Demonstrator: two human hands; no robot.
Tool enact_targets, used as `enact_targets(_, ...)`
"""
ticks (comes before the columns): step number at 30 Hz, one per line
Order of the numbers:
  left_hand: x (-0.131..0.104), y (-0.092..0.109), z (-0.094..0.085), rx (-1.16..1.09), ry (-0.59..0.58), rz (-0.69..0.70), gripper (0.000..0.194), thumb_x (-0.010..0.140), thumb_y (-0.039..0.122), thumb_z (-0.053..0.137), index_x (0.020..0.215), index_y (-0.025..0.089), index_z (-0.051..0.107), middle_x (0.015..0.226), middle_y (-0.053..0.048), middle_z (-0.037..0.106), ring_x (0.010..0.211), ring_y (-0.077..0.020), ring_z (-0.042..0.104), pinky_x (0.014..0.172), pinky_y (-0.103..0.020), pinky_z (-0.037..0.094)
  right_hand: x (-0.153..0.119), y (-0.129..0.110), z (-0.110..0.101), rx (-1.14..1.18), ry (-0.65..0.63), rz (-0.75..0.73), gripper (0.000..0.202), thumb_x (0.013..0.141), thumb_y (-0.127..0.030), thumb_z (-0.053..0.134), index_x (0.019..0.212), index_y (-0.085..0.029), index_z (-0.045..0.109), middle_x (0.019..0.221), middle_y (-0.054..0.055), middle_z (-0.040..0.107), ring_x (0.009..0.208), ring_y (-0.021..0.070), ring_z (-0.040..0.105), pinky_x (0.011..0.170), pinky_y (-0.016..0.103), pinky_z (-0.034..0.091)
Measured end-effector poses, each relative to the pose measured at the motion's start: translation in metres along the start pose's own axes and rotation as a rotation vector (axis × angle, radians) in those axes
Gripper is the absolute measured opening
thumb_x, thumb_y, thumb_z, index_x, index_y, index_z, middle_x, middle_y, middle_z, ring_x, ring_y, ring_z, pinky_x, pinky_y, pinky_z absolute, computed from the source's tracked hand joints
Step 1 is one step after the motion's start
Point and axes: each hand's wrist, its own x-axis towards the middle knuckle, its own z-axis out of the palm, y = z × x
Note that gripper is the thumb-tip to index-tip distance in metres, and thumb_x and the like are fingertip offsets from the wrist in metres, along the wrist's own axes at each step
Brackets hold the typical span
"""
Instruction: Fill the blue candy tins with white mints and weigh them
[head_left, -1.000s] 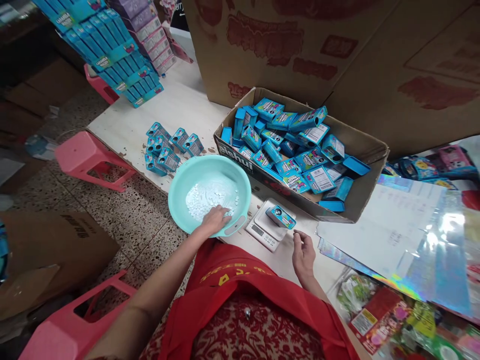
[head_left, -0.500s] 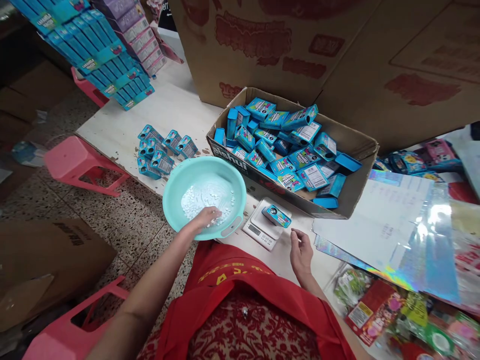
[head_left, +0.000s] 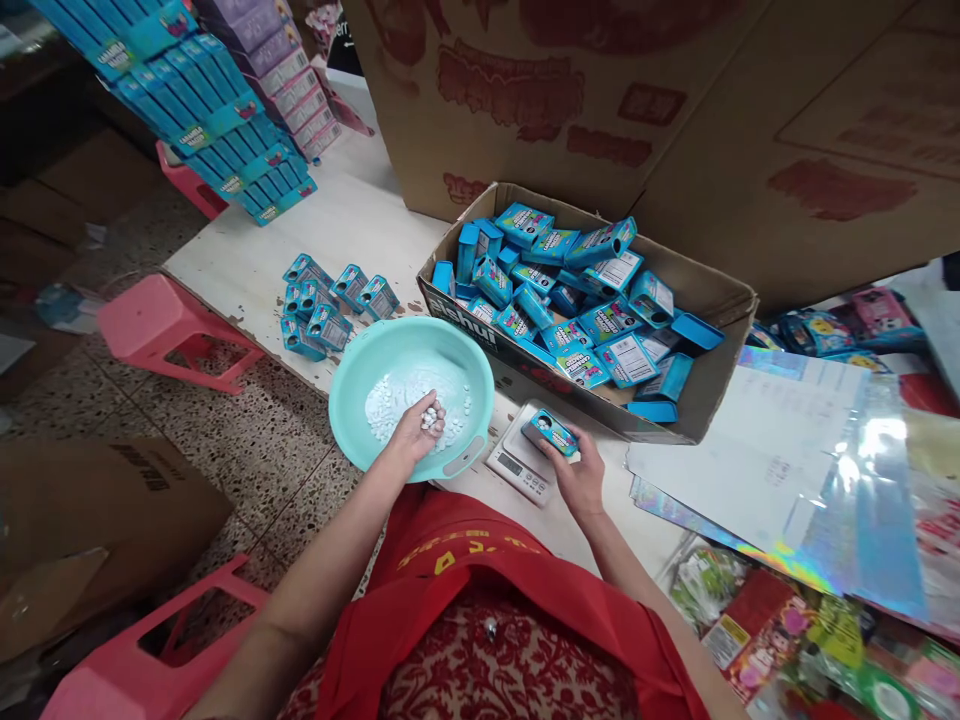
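Note:
My left hand (head_left: 420,425) is curled palm up over the turquoise basin (head_left: 352,350), with several small white candies (head_left: 430,418) cupped in its fingers. More white candies (head_left: 386,405) and pale powder lie on the basin's bottom. My right hand (head_left: 581,470) grips a small blue candy tin (head_left: 552,432) between thumb and fingers. Its small opening faces up and shows white inside. The tin is at the white digital scale (head_left: 517,468); whether it still rests on the plate I cannot tell.
Behind the scale stands a cardboard box (head_left: 720,400) full of blue tins. Several upright tins (head_left: 319,300) are grouped left of it, near stacked blue display boxes (head_left: 217,130). Papers (head_left: 720,450) and packaged sweets (head_left: 772,630) lie at right. Pink stools (head_left: 161,325) stand on the floor.
My left hand has come up from the basin's bottom with candies in it. My right hand has moved left and taken hold of the tin at the scale.

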Motion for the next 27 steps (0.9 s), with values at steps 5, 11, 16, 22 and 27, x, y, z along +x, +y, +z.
enact_targets(5, -0.039, 0.013, 0.043, -0.109, -0.13, 0.205, 0.044, 0.08, 0.046, 0.063, 0.056, 0.018, 0.038, 0.04, 0.009, 0.03, 0.029, -0.0027, 0.025, 0.029, -0.016, 0.015, 0.012, -0.058, -0.003, -0.024, -0.075, -0.184, 0.033, 0.079, -0.047, 0.065, 0.1, -0.022, 0.061, 0.09, 0.005, 0.063, 0.082, 0.0207, 0.059, 0.075, 0.035, 0.048)
enact_targets(11, -0.068, 0.016, 0.078, 0.017, -0.066, 0.686, 0.045, 0.079, 0.051, 0.061, 0.056, 0.019, 0.039, 0.047, 0.005, 0.039, 0.039, -0.0054, 0.039, 0.039, -0.019, 0.03, 0.02, -0.107, 0.031, 0.017, -0.306, -0.358, 0.027, 0.084, -0.042, 0.061, 0.104, -0.024, 0.06, 0.091, 0.005, 0.064, 0.085, 0.0223, 0.059, 0.075, 0.035, 0.047)
enact_targets(16, -0.063, 0.015, 0.072, 0.054, 0.13, 0.862, 0.046, 0.08, 0.052, 0.057, 0.054, 0.019, 0.039, 0.047, 0.004, 0.041, 0.05, -0.0097, 0.053, 0.056, -0.023, 0.044, 0.021, -0.116, 0.055, -0.04, -0.374, -0.379, 0.028, 0.083, -0.041, 0.062, 0.102, -0.021, 0.061, 0.09, 0.007, 0.064, 0.086, 0.0238, 0.059, 0.074, 0.035, 0.047)
enact_targets(22, -0.061, 0.018, 0.067, -0.052, 0.113, 0.869, 0.044, 0.081, 0.052, 0.057, 0.057, 0.019, 0.039, 0.045, 0.007, 0.038, 0.039, -0.0062, 0.041, 0.044, -0.021, 0.034, 0.02, -0.118, 0.062, -0.049, -0.376, -0.351, 0.028, 0.082, -0.039, 0.064, 0.103, -0.021, 0.061, 0.09, 0.005, 0.064, 0.085, 0.0231, 0.059, 0.073, 0.033, 0.046)
enact_targets(27, -0.057, 0.025, 0.065, -0.054, 0.078, 0.835, 0.046, 0.079, 0.057, 0.058, 0.059, 0.02, 0.038, 0.047, 0.007, 0.033, 0.038, -0.005, 0.031, 0.039, -0.02, 0.023, 0.023, -0.117, 0.062, 0.029, -0.372, -0.317, 0.028, 0.081, -0.039, 0.065, 0.103, -0.022, 0.061, 0.091, 0.005, 0.065, 0.086, 0.0225, 0.06, 0.075, 0.034, 0.047)
